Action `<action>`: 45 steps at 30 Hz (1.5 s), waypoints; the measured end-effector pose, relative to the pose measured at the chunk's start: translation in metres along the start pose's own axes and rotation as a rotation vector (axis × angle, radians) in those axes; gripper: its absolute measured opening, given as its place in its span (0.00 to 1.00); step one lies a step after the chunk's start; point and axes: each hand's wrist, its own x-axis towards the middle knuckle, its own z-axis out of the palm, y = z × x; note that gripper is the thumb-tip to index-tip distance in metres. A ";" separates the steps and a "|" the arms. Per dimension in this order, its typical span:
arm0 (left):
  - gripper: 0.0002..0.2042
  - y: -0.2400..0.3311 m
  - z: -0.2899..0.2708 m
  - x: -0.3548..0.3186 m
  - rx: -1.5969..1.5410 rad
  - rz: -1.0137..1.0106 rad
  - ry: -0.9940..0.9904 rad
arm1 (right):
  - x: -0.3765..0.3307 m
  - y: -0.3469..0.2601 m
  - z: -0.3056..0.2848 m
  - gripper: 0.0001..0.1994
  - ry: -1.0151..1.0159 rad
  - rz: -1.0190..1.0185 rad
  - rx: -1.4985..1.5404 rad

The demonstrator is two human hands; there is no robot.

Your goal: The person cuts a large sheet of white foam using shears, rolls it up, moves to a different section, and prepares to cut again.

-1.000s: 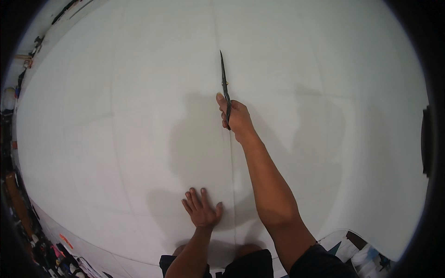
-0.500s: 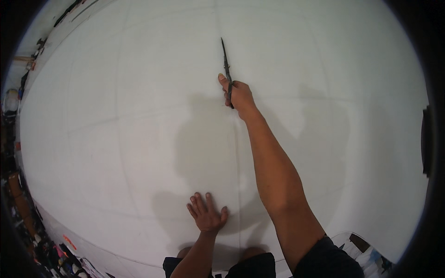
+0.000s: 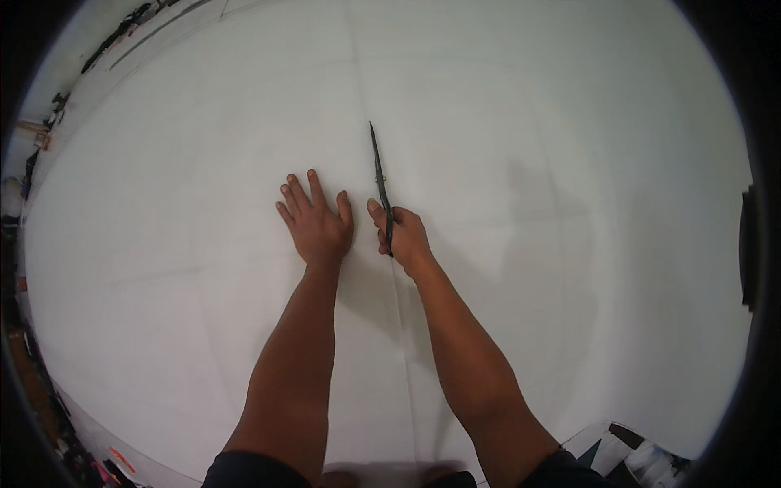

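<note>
A wide white sheet, which looks like fabric (image 3: 203, 342), spreads under both arms with faint crease lines. My right hand (image 3: 405, 237) is closed around the handles of dark scissors (image 3: 377, 159), whose blades point away from me and look closed. A thin line, perhaps a cut edge or a crease, runs from the scissors back toward my body. Left of the scissors, my left hand (image 3: 319, 226) lies flat on the sheet, palm down with fingers spread. It is apart from the scissors and holds nothing.
Various items (image 3: 32, 382) crowd the left rim, partly dark and hard to make out. Clear plastic-looking things (image 3: 651, 465) sit at the lower right, beyond the sheet's edge. A black object (image 3: 747, 248) stands at the far right rim.
My left hand has moved forward from near my body to beside the scissors, still flat. In the picture, my right hand and the scissors sit lower and slightly left; the view has shifted too.
</note>
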 end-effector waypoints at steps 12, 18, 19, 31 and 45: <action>0.34 0.013 -0.015 0.004 0.073 -0.086 -0.193 | 0.012 -0.047 0.002 0.29 -0.037 0.058 -0.033; 0.34 0.010 -0.012 0.008 0.066 -0.079 -0.217 | 0.052 -0.068 0.004 0.30 -0.042 0.055 0.029; 0.35 0.009 -0.010 0.007 0.052 -0.068 -0.206 | 0.055 -0.064 0.004 0.30 -0.040 0.058 0.029; 0.36 0.005 -0.006 0.005 0.059 -0.095 -0.257 | 0.120 -0.105 0.010 0.27 0.013 0.049 0.108; 0.35 0.001 -0.003 0.005 0.039 -0.085 -0.237 | 0.188 -0.140 0.018 0.32 0.009 -0.022 0.029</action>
